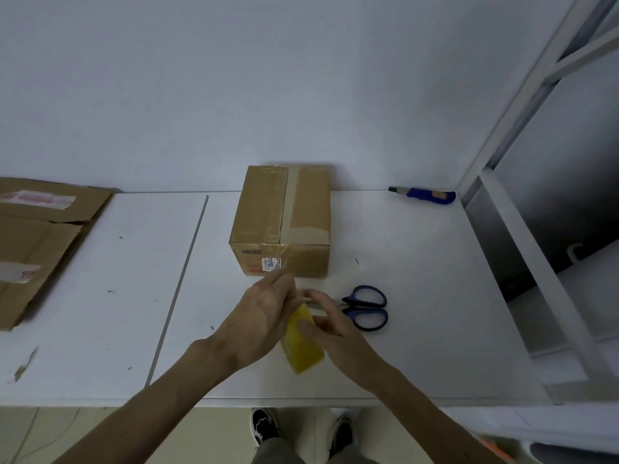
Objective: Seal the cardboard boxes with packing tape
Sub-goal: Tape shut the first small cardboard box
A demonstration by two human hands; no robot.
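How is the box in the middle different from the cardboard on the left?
The box stands closed, while the cardboard on the left lies flat. The box has tape along its top seam; the flat cardboard shows pale labels with red marks. The box sits whole on the table, while the flat cardboard runs out of the picture. Both are brown cardboard.

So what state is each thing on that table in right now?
Brown cardboard box: closed, taped along top seam.
Yellow tape roll: held in both hands.
Blue-handled scissors: lying closed.
Blue utility knife: lying by wall.
Flattened brown cardboard: lying flat, old tape on it.
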